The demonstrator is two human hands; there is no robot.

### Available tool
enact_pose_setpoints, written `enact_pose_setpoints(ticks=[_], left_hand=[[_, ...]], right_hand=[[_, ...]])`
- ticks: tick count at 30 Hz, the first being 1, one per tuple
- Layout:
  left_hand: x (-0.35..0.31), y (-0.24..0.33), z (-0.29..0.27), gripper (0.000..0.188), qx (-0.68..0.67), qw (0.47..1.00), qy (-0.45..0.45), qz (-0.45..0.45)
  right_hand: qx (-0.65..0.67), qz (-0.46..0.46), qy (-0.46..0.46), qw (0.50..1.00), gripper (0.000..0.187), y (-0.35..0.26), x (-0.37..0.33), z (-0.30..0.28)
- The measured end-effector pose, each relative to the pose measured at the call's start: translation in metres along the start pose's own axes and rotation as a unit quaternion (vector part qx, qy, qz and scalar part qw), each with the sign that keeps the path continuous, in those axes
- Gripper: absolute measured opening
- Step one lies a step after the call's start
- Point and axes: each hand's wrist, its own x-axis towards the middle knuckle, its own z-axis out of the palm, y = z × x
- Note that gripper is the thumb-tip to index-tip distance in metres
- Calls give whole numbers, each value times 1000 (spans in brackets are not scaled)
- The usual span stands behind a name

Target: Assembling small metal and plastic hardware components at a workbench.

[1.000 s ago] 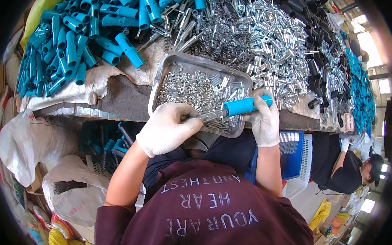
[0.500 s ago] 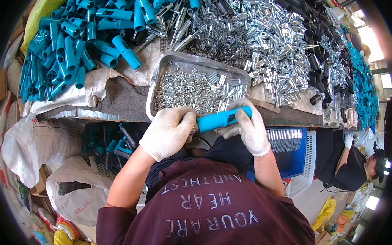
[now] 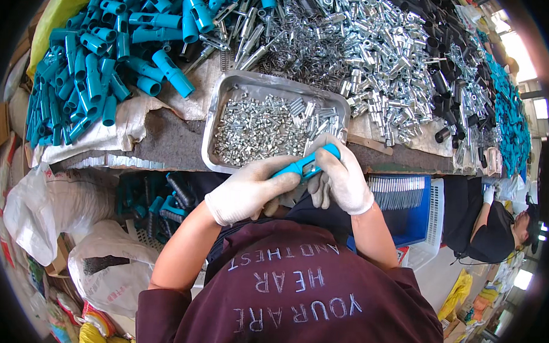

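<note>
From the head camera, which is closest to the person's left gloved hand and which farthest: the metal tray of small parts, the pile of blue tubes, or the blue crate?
From the left hand:
1. Metal tray, just above it on the bench.
2. Blue crate, lower right, beyond the right hand.
3. Pile of blue tubes, upper left on the bench.
The crate and tubes are nearly too close to call.

Bright daylight, glare at right edge, sharp centre, fisheye-bent dark rim

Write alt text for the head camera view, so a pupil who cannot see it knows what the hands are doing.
Two white-gloved hands, left hand and right hand, together hold a blue plastic tube at the near edge of a metal tray of small silver parts. Beyond it, the workbench carries heaps of blue tubes, silver metal fittings and black pieces.
</note>
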Motion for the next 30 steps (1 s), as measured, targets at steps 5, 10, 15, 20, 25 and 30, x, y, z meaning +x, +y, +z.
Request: enact_pose_setpoints(ticks=[5,10,15,20,25,30], left_hand=[[-2,-6,-1,53,-10,995,98,32],[4,-7,-9,49,-25,973,216,78],[3,-6,-9,48,-62,964,240,92],[5,-7,-12,48,-58,966,232,99],[6,-6,-9,48,-44,963,244,101],[6,-8,-10,48,-38,961,254,99]], right_hand=[[-321,-265,201,887,28,5,27,-18],[-611,-160,320,706,19,20,53,-11],[-621,-189,302,699,17,28,58,-9],[-578,-202,307,729,16,25,57,-12],[-632,-168,262,710,19,24,52,-6],[-623,-191,250,716,18,19,49,-6]])
